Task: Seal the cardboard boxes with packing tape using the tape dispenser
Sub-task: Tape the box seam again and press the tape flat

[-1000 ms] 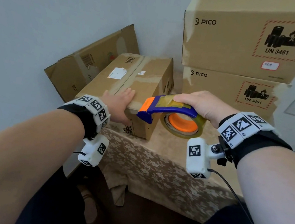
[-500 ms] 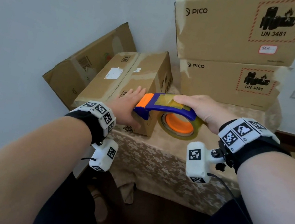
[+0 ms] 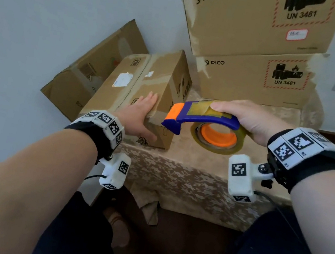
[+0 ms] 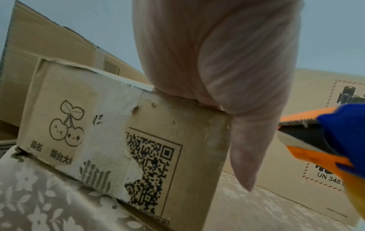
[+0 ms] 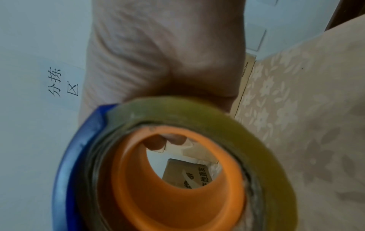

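A small brown cardboard box (image 3: 148,79) lies on the cloth-covered table, old tape strips across its top. My left hand (image 3: 142,114) lies flat on the box's near top corner, fingers straight, thumb down the front face (image 4: 245,148) beside a QR code. My right hand (image 3: 245,120) grips a blue and orange tape dispenser (image 3: 203,119) with a yellowish tape roll (image 5: 177,164), held just right of the box. The dispenser's orange toothed head (image 4: 296,121) sits close to the box's right corner, apart from it.
Two large PICO boxes (image 3: 259,24) marked UN 3481 are stacked at the table's back right. Another worn box (image 3: 89,69) leans against the wall on the left. The floral tablecloth (image 3: 186,179) hangs over the near edge above my knees.
The dispenser has stayed beside the box's right corner. My left hand slid a little further onto the box top. The head view moved closer and downward.
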Action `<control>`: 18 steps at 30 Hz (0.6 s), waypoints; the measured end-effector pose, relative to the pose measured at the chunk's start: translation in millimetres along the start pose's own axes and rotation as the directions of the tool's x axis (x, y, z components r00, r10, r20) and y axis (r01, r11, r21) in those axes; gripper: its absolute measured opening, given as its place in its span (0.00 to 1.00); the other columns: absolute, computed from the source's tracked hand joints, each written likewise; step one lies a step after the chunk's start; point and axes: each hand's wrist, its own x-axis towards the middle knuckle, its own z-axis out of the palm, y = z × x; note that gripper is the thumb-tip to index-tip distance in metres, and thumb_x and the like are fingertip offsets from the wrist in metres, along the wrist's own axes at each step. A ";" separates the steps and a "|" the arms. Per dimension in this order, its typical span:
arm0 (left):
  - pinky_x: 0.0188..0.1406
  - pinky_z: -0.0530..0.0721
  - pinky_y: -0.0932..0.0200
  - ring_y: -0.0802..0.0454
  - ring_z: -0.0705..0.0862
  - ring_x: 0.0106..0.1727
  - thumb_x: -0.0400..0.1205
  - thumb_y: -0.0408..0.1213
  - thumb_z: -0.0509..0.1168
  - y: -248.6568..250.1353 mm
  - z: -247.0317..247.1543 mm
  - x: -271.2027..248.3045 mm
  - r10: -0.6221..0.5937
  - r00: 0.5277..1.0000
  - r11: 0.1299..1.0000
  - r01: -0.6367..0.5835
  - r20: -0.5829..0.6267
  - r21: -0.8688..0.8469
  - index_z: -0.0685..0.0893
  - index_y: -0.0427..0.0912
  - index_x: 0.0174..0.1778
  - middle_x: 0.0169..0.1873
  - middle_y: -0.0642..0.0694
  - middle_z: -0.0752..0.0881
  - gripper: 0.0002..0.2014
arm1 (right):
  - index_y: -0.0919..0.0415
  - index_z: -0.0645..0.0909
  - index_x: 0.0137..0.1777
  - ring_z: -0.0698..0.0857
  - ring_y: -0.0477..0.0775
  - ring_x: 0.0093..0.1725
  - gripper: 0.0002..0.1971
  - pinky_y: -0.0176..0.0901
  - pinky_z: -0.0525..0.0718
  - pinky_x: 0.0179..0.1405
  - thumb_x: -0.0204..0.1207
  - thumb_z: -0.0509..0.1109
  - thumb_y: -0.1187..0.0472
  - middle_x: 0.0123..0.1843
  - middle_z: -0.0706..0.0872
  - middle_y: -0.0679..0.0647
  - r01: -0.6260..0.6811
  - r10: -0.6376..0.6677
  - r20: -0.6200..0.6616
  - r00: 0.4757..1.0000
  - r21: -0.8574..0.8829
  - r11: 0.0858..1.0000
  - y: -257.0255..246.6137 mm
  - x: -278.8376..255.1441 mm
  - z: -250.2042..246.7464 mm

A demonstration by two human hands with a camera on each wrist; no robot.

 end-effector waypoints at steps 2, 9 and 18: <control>0.83 0.49 0.44 0.50 0.39 0.84 0.65 0.56 0.79 -0.3 -2.0 0.1 -0.010 1.000 1.000 0.010 0.020 -0.003 0.32 0.47 0.83 0.83 0.51 0.35 0.67 | 0.64 0.86 0.45 0.85 0.54 0.33 0.19 0.48 0.82 0.45 0.72 0.74 0.46 0.36 0.90 0.60 0.002 -0.001 0.004 1.000 -0.025 1.000 0.2 0.7 0.5; 0.83 0.46 0.42 0.47 0.35 0.83 0.66 0.69 0.65 2.6 -13.4 -3.8 -0.019 0.988 0.996 0.032 0.151 -0.084 0.32 0.46 0.83 0.82 0.48 0.32 0.62 | 0.59 0.85 0.39 0.84 0.58 0.40 0.19 0.47 0.79 0.48 0.70 0.73 0.41 0.41 0.89 0.63 -0.021 0.022 0.003 1.000 -0.165 0.986 0.0 8.2 16.0; 0.80 0.43 0.39 0.39 0.36 0.83 0.86 0.46 0.54 11.2 -15.7 10.0 -0.151 0.974 0.966 0.181 0.171 -0.182 0.34 0.50 0.83 0.83 0.45 0.33 0.38 | 0.56 0.80 0.39 0.78 0.57 0.38 0.24 0.48 0.73 0.43 0.66 0.71 0.33 0.35 0.80 0.58 -0.044 0.050 0.008 0.999 -0.341 0.939 -12.2 22.7 30.8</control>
